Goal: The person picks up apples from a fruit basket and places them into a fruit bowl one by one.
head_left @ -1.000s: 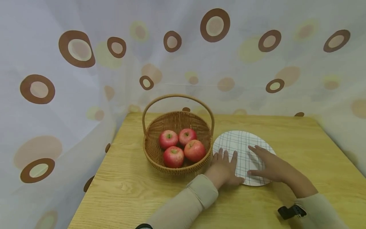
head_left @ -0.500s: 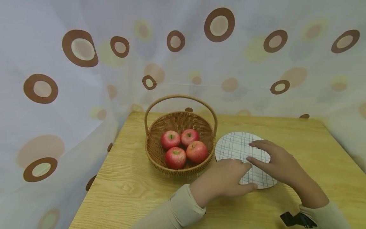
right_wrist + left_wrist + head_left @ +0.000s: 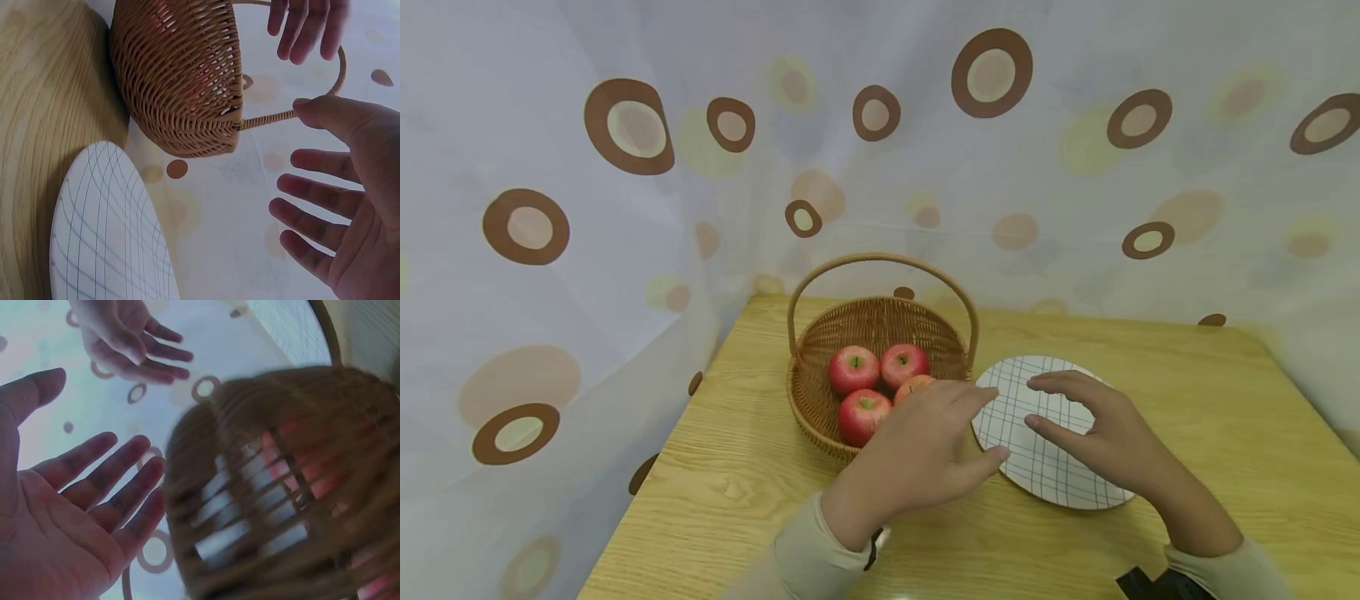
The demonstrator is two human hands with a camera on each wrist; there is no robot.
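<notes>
A round white plate (image 3: 1041, 471) with thin blue crossing lines lies flat on the table. My right hand (image 3: 1097, 425) hovers over it, fingers spread and thumb apart, holding nothing. To the left, my left hand (image 3: 917, 454) is raised in front of the wicker basket's right side, covering part of its rim and one apple. The basket (image 3: 805, 408) has a tall arched handle and contains several red apples (image 3: 853, 370). In the left wrist view the left palm (image 3: 62, 544) is bare, fingers extended beside the basket's weave. The right wrist view shows the right palm (image 3: 369, 206) bare too.
The wooden table (image 3: 700, 517) reaches back to a white curtain (image 3: 917, 167) with brown ring patterns, which also hangs along both sides. Dark straps sit at both wrists, under beige sleeves (image 3: 812, 546).
My left hand has come off the plate and moved left, up in front of the basket. The right hand has also risen from the plate. The head view has shifted slightly.
</notes>
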